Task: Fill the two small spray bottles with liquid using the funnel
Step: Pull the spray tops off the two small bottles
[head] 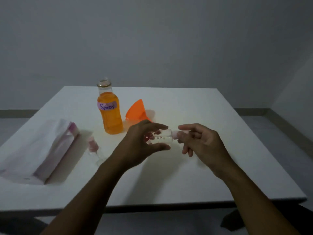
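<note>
My left hand (144, 141) holds a small clear spray bottle (160, 137) sideways above the table, fingers wrapped around its body. My right hand (198, 141) grips the bottle's pink cap (176, 134) at its right end. A second small spray bottle (94, 147) with a pink top lies on the table to the left, blurred. A tall open glass bottle (110, 112) of orange liquid, labelled "Spray", stands behind my left hand. An orange funnel (136, 111) lies on its side just right of that bottle.
A white table (186, 180) carries everything; its front edge runs near the bottom of the view. A white and pink paper bag or packet (42, 150) lies flat at the left. A grey wall stands behind the table.
</note>
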Demonstrator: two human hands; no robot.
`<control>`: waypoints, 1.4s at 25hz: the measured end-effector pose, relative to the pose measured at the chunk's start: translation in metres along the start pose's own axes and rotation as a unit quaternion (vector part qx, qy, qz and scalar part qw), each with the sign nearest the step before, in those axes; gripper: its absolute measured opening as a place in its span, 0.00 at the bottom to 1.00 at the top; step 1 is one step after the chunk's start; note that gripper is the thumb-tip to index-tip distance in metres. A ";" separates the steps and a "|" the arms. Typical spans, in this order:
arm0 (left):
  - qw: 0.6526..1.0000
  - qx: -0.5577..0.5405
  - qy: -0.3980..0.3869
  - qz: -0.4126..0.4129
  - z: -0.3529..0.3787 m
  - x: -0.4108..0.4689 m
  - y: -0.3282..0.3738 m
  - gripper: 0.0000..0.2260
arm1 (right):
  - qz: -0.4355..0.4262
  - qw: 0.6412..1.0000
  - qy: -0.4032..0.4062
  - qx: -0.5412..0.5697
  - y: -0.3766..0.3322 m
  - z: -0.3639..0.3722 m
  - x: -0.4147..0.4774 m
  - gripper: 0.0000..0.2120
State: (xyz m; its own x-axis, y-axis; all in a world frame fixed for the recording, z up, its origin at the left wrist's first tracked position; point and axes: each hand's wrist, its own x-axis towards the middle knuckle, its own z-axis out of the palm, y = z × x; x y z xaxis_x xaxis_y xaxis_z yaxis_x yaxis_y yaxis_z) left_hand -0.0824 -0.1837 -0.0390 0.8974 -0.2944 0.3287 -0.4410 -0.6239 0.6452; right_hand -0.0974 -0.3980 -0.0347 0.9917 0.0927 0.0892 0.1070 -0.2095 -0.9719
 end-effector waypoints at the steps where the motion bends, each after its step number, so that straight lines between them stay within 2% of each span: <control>1: 1.000 -0.019 0.003 -0.003 0.008 -0.001 -0.001 0.26 | -0.004 1.000 -0.013 -0.019 0.004 -0.004 0.001 0.15; 6: 0.998 -0.064 -0.024 -0.009 0.029 0.004 -0.008 0.20 | -0.019 0.998 -0.055 -0.022 0.017 -0.022 0.011 0.06; 9: 0.997 -0.061 -0.050 -0.009 0.035 0.009 -0.015 0.20 | -0.036 0.993 -0.075 -0.089 0.028 -0.019 0.018 0.05; 11: 0.996 -0.074 -0.051 -0.014 0.037 0.011 -0.018 0.20 | -0.050 0.991 -0.080 -0.100 0.033 -0.020 0.022 0.10; 15: 0.995 -0.093 -0.040 -0.013 0.037 0.014 -0.011 0.17 | -0.040 0.992 -0.116 -0.033 0.028 -0.027 0.023 0.28; 19: 0.995 -0.092 -0.041 -0.006 0.039 0.012 -0.007 0.17 | 0.012 0.996 -0.039 -0.076 0.025 -0.019 0.026 0.19; 22: 0.996 -0.082 -0.039 -0.005 0.035 0.009 -0.008 0.18 | -0.025 0.995 -0.032 -0.092 0.028 -0.022 0.023 0.09; 23: 0.996 -0.078 -0.039 -0.010 0.034 0.009 -0.009 0.18 | -0.031 0.995 -0.063 -0.073 0.027 -0.025 0.021 0.09; 25: 0.997 -0.070 -0.037 -0.022 0.033 0.008 -0.010 0.18 | -0.003 0.993 -0.112 -0.036 0.025 -0.029 0.018 0.22; 26: 0.997 -0.069 -0.036 -0.026 0.032 0.008 -0.011 0.19 | 0.020 0.994 -0.104 -0.039 0.025 -0.029 0.018 0.24; 30: 0.996 -0.073 -0.044 -0.025 0.033 0.006 -0.010 0.19 | 0.080 0.994 -0.022 -0.068 0.027 -0.020 0.022 0.20; 34: 0.997 -0.058 -0.052 -0.023 0.036 0.005 -0.011 0.18 | 0.033 0.997 -0.058 -0.039 0.030 -0.026 0.022 0.06; 35: 0.997 -0.057 -0.052 -0.024 0.037 0.005 -0.012 0.19 | 0.023 0.997 -0.072 -0.023 0.030 -0.030 0.021 0.11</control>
State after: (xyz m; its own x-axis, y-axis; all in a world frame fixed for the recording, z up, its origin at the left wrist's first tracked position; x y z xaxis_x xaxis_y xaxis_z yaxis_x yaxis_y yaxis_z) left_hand -0.0721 -0.2046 -0.0707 0.9120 -0.3422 0.2261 -0.3904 -0.5552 0.7344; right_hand -0.0707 -0.4315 -0.0558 0.9756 0.2193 0.0100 0.0683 -0.2600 -0.9632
